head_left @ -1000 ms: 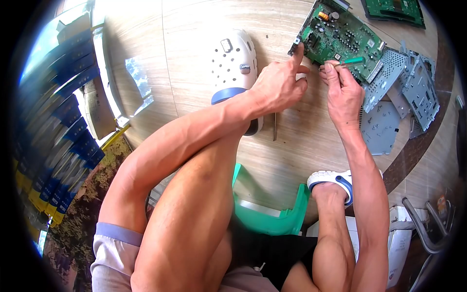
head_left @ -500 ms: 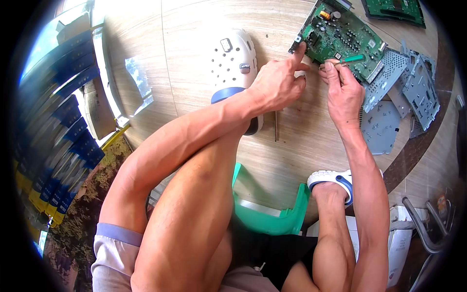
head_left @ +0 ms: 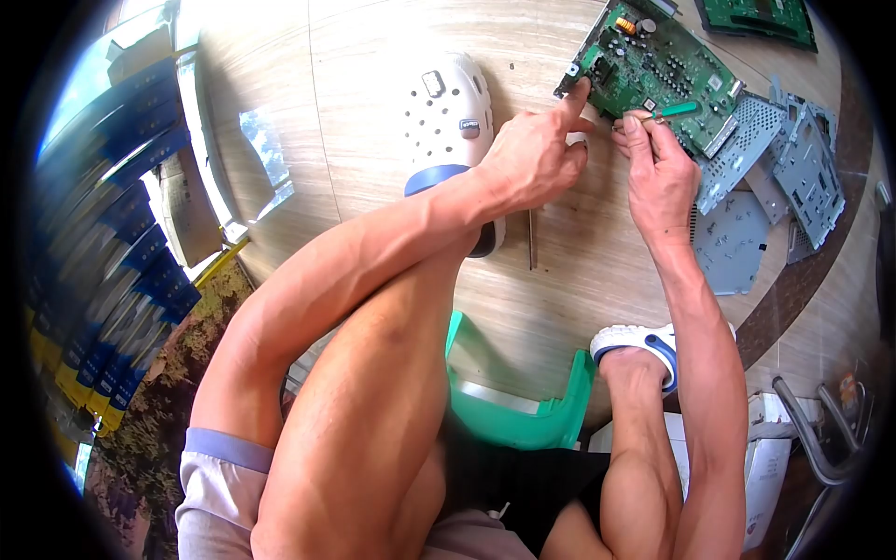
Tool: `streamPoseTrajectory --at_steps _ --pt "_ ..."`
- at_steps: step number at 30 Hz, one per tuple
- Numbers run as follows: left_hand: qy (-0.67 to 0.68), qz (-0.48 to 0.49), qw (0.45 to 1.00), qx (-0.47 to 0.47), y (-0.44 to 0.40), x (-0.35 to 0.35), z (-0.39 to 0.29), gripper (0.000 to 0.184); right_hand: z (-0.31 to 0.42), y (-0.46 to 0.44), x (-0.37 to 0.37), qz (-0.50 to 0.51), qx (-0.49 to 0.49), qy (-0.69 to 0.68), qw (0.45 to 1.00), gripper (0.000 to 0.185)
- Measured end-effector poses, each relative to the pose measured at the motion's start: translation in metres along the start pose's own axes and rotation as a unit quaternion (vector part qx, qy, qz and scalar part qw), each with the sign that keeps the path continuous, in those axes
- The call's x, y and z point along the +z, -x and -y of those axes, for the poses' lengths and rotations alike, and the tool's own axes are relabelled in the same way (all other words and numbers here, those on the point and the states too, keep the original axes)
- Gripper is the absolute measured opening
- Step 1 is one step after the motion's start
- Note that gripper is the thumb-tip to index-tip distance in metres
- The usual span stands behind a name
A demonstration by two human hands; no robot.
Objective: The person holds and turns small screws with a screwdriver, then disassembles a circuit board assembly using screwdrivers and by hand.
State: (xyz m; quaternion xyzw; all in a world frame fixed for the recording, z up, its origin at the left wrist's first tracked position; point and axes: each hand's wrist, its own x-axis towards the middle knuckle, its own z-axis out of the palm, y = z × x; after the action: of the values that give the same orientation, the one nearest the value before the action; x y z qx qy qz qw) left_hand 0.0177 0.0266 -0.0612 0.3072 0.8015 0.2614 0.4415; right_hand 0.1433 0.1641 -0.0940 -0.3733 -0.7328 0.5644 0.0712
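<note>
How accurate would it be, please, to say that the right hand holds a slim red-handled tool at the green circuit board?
One detail is wrong: the head view shows a slim green-handled tool, not a red-handled one. The right hand does hold it at the green circuit board.

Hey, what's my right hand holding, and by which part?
Your right hand seems to pinch the green-handled tool by its thin shaft, rather than the handle.

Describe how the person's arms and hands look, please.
The left hand and right hand are bare: no glove or watch shows. The left arm has a short pale-grey sleeve with a lavender band; no sleeve shows on the right arm.
</note>
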Motion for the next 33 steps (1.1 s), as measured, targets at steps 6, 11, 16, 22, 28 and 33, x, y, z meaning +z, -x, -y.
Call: streamPoseTrajectory --at_steps 6,11,16,22,28,33 --pt "0.022 -0.009 1.000 -0.006 0.003 -0.002 -0.003 0.075 -0.002 0.000 0.000 0.000 0.005 -0.002 1.000 0.019" --pt "0.066 0.015 0.997 -0.032 0.035 -0.024 -0.023 0.048 0.002 0.005 -0.006 0.040 0.060 -0.067 0.995 0.029" --pt "0.323 0.039 0.927 -0.185 0.032 -0.028 -0.026 0.037 0.015 0.021 -0.008 0.063 0.106 -0.178 0.976 0.029" --pt "0.525 0.038 0.816 -0.237 0.031 -0.023 -0.020 0.032 0.045 0.028 0.001 0.048 0.104 -0.235 0.965 0.027" --pt "0.549 0.020 0.809 -0.208 0.032 -0.023 -0.019 0.026 0.051 0.027 0.005 0.039 0.059 -0.224 0.972 0.026" --pt "0.580 -0.023 0.792 -0.192 0.035 -0.024 -0.023 0.024 0.060 0.026 0.014 0.005 -0.016 -0.211 0.977 0.023"
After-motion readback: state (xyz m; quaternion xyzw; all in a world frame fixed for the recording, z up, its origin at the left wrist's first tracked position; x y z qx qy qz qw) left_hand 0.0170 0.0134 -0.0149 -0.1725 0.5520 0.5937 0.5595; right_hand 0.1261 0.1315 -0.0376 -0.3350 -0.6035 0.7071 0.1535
